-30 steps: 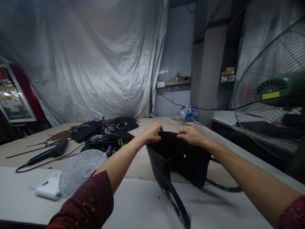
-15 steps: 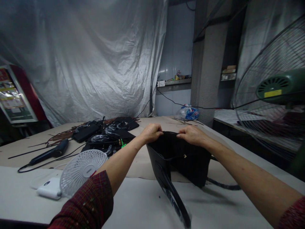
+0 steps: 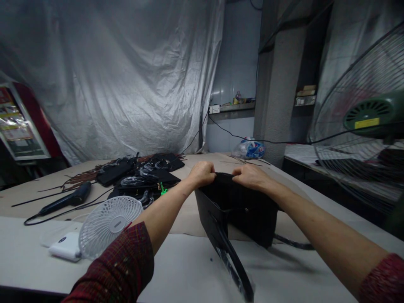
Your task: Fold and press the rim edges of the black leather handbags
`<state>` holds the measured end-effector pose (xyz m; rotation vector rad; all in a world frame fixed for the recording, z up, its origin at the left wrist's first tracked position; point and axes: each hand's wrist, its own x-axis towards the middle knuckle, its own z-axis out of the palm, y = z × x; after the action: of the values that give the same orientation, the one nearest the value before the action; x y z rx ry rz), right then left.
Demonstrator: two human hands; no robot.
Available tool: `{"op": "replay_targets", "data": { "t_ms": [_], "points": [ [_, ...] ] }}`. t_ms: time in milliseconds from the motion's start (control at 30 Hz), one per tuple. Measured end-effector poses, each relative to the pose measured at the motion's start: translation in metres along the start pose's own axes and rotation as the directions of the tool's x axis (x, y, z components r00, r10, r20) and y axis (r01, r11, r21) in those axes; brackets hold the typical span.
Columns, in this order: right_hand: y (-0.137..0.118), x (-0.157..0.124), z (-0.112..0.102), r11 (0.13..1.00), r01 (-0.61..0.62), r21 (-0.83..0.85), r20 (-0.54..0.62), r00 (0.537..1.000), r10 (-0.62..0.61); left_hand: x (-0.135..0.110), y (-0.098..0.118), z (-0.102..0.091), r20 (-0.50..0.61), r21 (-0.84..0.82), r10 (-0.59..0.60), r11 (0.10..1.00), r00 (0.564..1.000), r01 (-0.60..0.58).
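Observation:
A black handbag stands on the table before me with its mouth spread wide. My left hand pinches the far rim at its left part, and my right hand grips the same rim a little to the right. A small gold-coloured clasp shows at the bag's near edge. One black handle, partly wrapped in clear plastic, hangs toward me onto the white surface. Another wrapped strap lies out to the right. The inside of the bag is dark, and my fingertips are partly hidden behind the rim.
To the left stand a white fan and a white power bank. A black corded hand tool lies behind them. Several black bags are heaped farther back. A large green fan stands at the right, and a plastic bag sits at the back.
Both hands keep hold of the bag's far rim. My right hand has shifted very slightly left, and the view has tilted a little.

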<state>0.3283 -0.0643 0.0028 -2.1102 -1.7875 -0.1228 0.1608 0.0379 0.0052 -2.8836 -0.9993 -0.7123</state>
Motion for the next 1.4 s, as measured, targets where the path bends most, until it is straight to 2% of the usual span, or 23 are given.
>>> {"op": "replay_targets", "data": {
  "t_ms": [133, 267, 400, 600, 700, 833, 900, 967, 1067, 1233, 1400],
  "points": [
    [-0.007, 0.006, 0.004, 0.998, 0.055, 0.012, -0.004, 0.998, -0.055, 0.000, -0.001, 0.001, -0.009, -0.001, 0.004, 1.000, 1.000, -0.004],
    [-0.007, 0.011, 0.007, 0.999, 0.043, -0.024, -0.028, 0.999, -0.044, -0.001, -0.002, 0.001, -0.010, -0.015, 0.020, 1.000, 1.000, -0.021],
    [-0.010, 0.017, 0.007, 0.998, 0.043, -0.039, 0.013, 0.999, -0.043, -0.002, -0.002, 0.001, -0.005, -0.037, 0.023, 0.999, 1.000, -0.023],
    [-0.023, 0.018, 0.002, 0.986, 0.165, -0.034, 0.055, 0.985, -0.163, -0.001, -0.003, -0.002, -0.001, -0.110, 0.069, 0.992, 0.998, -0.069],
    [-0.017, 0.015, -0.008, 0.984, 0.165, -0.063, 0.075, 0.984, -0.160, -0.007, -0.010, -0.006, 0.074, -0.215, 0.074, 0.975, 0.994, -0.056],
    [-0.001, 0.007, -0.019, 0.987, 0.142, -0.080, 0.093, 0.986, -0.135, -0.017, -0.020, -0.005, 0.173, -0.239, -0.018, 0.969, 0.985, 0.059],
    [0.005, 0.004, -0.020, 0.989, 0.124, -0.086, 0.093, 0.989, -0.116, -0.019, -0.023, -0.002, 0.151, -0.262, -0.045, 0.961, 0.988, 0.084],
    [0.007, 0.003, -0.019, 0.990, 0.112, -0.090, 0.085, 0.991, -0.104, -0.017, -0.023, 0.003, 0.106, -0.297, -0.023, 0.953, 0.994, 0.054],
    [0.008, 0.004, -0.016, 0.990, 0.106, -0.090, 0.075, 0.992, -0.100, -0.013, -0.021, 0.006, 0.023, -0.284, 0.083, 0.956, 0.996, -0.073],
    [0.007, 0.004, -0.011, 0.990, 0.112, -0.090, 0.043, 0.993, -0.108, -0.009, -0.019, 0.008, -0.069, -0.176, 0.238, 0.953, 0.969, -0.246],
    [0.007, 0.003, -0.007, 0.988, 0.138, -0.075, 0.024, 0.990, -0.137, -0.009, -0.020, 0.010, -0.097, -0.136, 0.206, 0.966, 0.974, -0.218]
  ]
}}
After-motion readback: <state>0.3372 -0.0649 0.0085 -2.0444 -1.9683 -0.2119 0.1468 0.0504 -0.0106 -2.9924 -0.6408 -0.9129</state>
